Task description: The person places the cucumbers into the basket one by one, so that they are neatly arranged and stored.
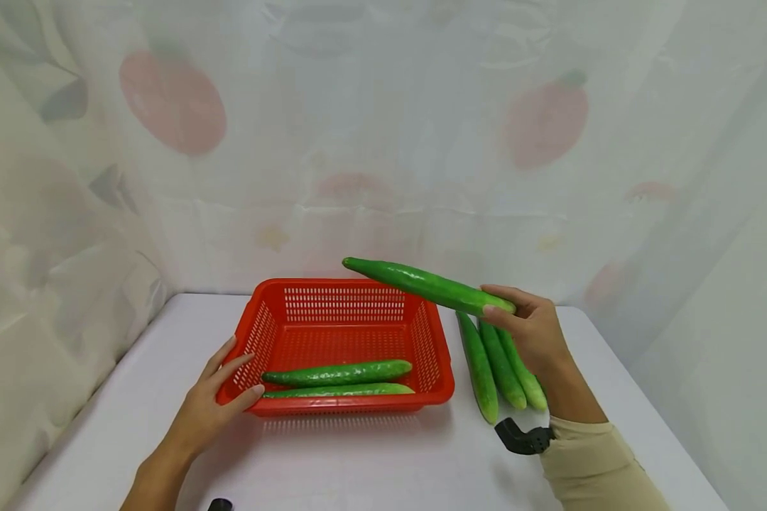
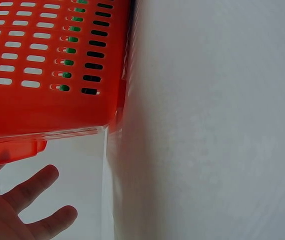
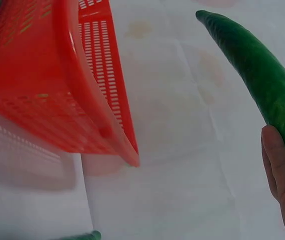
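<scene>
Right hand [image 1: 538, 332] up, pinching a cucumber [image 1: 422, 282]; my left hand [image 1: 206, 406], spread, likely steadies the basket [image 1: 358, 404] near the tabletop's far edge [image 1: 207, 305].

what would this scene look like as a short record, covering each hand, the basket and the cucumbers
right hand: holding one cucumber by its paler end
held cucumber: raised, darker end pointing left
left hand: touching the basket's left rim, fingers spread
basket: red, slotted, upright
basket contents: two cucumbers
loose cucumbers: three, right of basket
surface: white tabletop
</scene>
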The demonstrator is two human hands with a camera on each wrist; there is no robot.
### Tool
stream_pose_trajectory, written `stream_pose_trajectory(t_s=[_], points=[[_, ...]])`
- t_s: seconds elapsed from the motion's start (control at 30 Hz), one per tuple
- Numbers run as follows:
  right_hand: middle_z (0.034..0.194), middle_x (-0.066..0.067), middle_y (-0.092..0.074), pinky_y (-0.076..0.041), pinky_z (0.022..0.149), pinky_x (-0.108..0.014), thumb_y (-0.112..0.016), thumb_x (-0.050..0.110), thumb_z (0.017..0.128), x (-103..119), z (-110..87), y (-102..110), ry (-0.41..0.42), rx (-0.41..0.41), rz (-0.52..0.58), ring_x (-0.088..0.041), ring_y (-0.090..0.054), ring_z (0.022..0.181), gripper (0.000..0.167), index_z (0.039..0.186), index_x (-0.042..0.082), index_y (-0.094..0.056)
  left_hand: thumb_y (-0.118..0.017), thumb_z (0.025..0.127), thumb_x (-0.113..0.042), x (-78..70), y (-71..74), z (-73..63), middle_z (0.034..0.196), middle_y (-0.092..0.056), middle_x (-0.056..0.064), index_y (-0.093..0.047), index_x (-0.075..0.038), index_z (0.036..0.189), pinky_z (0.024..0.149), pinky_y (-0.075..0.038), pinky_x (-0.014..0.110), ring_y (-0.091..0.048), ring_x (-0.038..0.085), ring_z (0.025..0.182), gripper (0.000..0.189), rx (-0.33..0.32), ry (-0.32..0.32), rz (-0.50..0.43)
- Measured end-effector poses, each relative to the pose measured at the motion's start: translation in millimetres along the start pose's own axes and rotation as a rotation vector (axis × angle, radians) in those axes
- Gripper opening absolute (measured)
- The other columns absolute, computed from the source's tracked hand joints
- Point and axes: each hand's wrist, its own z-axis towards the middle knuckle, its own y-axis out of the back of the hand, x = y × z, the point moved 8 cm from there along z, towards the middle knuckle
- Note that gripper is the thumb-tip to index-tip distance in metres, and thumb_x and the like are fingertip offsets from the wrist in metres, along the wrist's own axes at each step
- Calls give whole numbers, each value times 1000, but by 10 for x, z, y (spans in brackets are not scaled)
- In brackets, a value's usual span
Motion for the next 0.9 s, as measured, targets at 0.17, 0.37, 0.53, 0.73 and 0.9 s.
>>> stream_pose_trajectory(t_s=[0.17, 0.37, 0.53, 0.73, 0.9], points=[[122, -15, -55, -52, 81, -32, -68, 10, 91, -120, 48, -144, -67, 21, -55, -24, -60, 95, 41, 127, -7, -58, -73, 86, -34, 2, -6, 3, 156, -24, 2, -57, -7, 134, 90, -34, 65, -32, 41, 132, 57, 2, 5, 2], [121, -15, -58, -52, 80, -32, -69, 10, 90, -211, 96, -296, -87, 46, -57, -26, -62, 93, 40, 126, -5, -60, -72, 86, -35, 3, -6, 1, 156, -23, 1, -56, -8, 134, 90, -34, 66, -31, 41, 133, 57, 5, 10, 6], [117, -16, -59, -52, 80, -33, -67, 7, 91, -291, 132, -442, -72, 94, -37, -26, -63, 92, 39, 125, -8, -59, -72, 86, -34, 2, 0, 3, 156, -23, 0, -56, -8, 134, 90, -33, 66, -30, 40, 133, 57, 6, 10, 0], [113, -17, -60, -52, 81, -42, -68, 7, 90, -396, 176, -598, -82, 127, -41, -27, -60, 92, 36, 123, -5, -62, -71, 87, -34, 6, 7, -2, 156, -22, 0, -56, -9, 135, 90, -35, 64, -30, 40, 133, 56, 6, 16, -1], [112, -18, -60, -51, 82, -47, -68, 9, 90, -512, 206, -715, -123, 157, -65, -30, -59, 93, 33, 121, -3, -64, -71, 87, -34, 10, 4, 1, 156, -22, 0, -56, -9, 135, 90, -35, 64, -30, 39, 133, 56, 9, 18, 1]])
